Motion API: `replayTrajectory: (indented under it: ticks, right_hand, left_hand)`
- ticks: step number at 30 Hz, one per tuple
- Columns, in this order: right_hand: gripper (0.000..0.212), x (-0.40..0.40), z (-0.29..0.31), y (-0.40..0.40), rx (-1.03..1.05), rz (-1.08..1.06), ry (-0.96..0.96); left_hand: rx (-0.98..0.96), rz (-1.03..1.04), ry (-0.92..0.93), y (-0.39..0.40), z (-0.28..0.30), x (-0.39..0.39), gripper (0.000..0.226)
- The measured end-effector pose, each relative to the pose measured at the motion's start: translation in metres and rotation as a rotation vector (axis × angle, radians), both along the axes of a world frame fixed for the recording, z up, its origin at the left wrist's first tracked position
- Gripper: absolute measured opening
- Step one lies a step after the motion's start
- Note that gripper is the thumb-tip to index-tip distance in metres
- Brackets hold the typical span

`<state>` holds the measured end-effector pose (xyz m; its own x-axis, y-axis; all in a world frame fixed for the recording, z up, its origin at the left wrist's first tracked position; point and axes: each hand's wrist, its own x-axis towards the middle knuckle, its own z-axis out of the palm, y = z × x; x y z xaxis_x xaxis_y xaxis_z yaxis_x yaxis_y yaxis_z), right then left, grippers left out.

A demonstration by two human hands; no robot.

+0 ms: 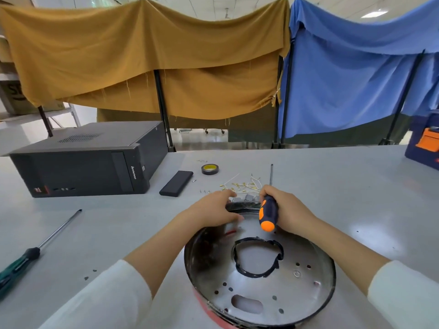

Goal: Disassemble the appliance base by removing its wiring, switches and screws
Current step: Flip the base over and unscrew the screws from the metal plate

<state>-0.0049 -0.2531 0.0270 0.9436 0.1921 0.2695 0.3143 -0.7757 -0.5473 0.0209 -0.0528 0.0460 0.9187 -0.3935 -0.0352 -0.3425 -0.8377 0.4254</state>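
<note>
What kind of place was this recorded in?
Probably a workshop or lab bench: a grey table holds a desktop computer, a spare screwdriver and tape, with cloth-draped partitions behind.

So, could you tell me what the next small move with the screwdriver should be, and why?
Probably seat the tip on a fastener at the far rim and turn. The right hand grips the orange-and-navy screwdriver pointing there, the left hand steadies the appliance base, and grey switch parts sit there; the tip itself is hidden.
</note>
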Motion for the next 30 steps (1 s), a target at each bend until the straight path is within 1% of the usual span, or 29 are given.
replayTrajectory:
  ticks: [3, 5, 6, 9, 15, 16, 18, 20, 21, 24, 26, 28, 30]
  right_hand:
    - [0.032, 0.0, 0.005, 0.002, 0.099, 0.081, -0.001]
    - [0.03, 0.0, 0.008, -0.001, 0.172, 0.115, 0.007]
    - [0.03, 0.0, 0.009, -0.004, 0.181, 0.116, 0.009]
    - [0.03, -0.001, 0.013, -0.014, 0.083, 0.075, 0.006]
    - [0.025, -0.001, 0.011, -0.02, -0.041, 0.057, 0.053]
    - [0.027, 0.0, 0.008, -0.019, -0.062, 0.049, 0.054]
    - [0.03, 0.003, 0.005, -0.019, -0.071, 0.044, 0.056]
    - [0.032, 0.006, 0.002, -0.019, -0.053, 0.056, 0.068]
    - [0.034, 0.005, 0.001, -0.019, -0.05, 0.06, 0.072]
    - [0.037, 0.005, 0.0, -0.017, 0.012, 0.04, 0.012]
    - [0.039, 0.007, 0.009, -0.015, 0.07, -0.005, -0.102]
    - [0.038, 0.009, 0.025, -0.015, 0.083, -0.066, -0.22]
    - [0.034, 0.01, 0.045, -0.015, 0.058, -0.113, -0.325]
  left_hand:
    - [0.058, -0.001, 0.014, -0.017, -0.008, 0.01, 0.038]
    - [0.106, 0.062, -0.016, -0.016, -0.011, 0.014, 0.021]
    - [0.142, 0.097, -0.031, -0.012, -0.012, 0.015, 0.017]
    - [0.251, 0.19, -0.049, 0.0, -0.013, 0.016, 0.023]
    - [0.331, 0.272, -0.032, 0.009, -0.017, 0.005, 0.03]
    - [0.357, 0.27, -0.016, 0.01, -0.017, 0.002, 0.031]
    - [0.374, 0.245, 0.073, 0.01, -0.012, -0.001, 0.031]
    - [0.303, 0.225, 0.2, 0.011, -0.003, -0.001, 0.031]
    - [0.265, 0.208, 0.211, 0.011, 0.0, 0.0, 0.037]
    - [0.166, 0.142, 0.061, 0.005, 0.0, 0.005, 0.063]
    - [0.07, 0.112, 0.055, -0.005, -0.004, 0.008, 0.073]
    - [0.013, 0.083, 0.08, -0.015, -0.013, 0.011, 0.068]
    - [-0.019, 0.092, 0.044, -0.018, -0.02, 0.016, 0.063]
